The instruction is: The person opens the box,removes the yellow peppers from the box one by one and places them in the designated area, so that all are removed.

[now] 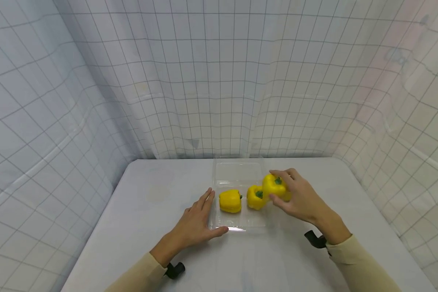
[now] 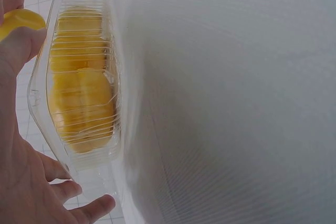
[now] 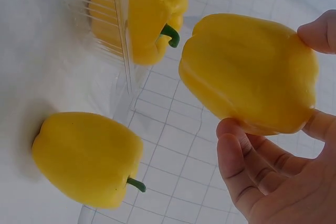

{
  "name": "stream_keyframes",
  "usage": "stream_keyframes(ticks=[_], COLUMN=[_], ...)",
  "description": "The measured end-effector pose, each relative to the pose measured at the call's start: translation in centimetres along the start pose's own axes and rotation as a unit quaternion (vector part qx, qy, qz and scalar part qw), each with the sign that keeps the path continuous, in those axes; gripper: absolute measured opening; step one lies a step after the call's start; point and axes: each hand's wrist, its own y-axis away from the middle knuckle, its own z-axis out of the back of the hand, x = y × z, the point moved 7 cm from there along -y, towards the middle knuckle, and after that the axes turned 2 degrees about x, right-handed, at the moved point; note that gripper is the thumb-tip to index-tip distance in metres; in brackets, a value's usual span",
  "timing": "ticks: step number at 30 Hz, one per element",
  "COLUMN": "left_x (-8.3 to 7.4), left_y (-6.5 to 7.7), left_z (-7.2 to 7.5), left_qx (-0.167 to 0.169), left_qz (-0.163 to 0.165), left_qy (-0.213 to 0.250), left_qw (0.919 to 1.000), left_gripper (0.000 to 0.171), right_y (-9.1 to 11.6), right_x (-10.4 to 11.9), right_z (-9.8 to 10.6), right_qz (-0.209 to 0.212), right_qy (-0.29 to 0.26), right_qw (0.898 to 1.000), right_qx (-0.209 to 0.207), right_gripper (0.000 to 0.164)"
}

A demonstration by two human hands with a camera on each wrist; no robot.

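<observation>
Beige sleeves (image 1: pixel 361 263) are lying nearest the head camera, slanting in over a white table (image 1: pixel 157 190). The right hand (image 1: pixel 301 198) is holding a yellow pepper (image 1: pixel 272 185) up by the right edge of a clear plastic container (image 1: pixel 241 222), thumb and fingers curling round its sides, spread about as wide as its body. The left hand (image 1: pixel 195 225) is gripping nothing: its fingers are spreading along the container's left side, its thumb pointing along the near edge; how firmly it is pressing, I cannot tell. Two more peppers (image 1: pixel 230 201) are sitting inside the container, and another pepper (image 3: pixel 86 158) is resting on the table just outside. By its look, the held one is probably weighing little for its bulk, with firm walls and glossy skin that could be slipping under a loose pinch and bruising under a hard one. Broad contact round the body is seeming safest, the green stem (image 1: pixel 278 181) being likelier to snap. Thin and flexible-looking, the container is calling for light pressure at its rim.
</observation>
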Motion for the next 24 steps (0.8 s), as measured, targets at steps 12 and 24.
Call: stream_keyframes(ticks=[12,24], left_x=[0.0,0.2], left_y=[0.1,0.0], left_z=[0.1,-0.1], left_qx=[0.001,0.003], left_qz=[-0.003,-0.002], left_qy=[-0.001,0.001], left_qw=[1.0000,1.0000], left_gripper=[0.129,0.128], right_y=[0.6,0.9], right_x=[-1.6,-3.0], right_z=[2.0,3.5], right_qz=[0.007,0.000], right_qy=[-0.001,0.015], right_qw=[0.999,0.997], right_qx=[-0.045,-0.069], right_gripper=[0.065,0.066])
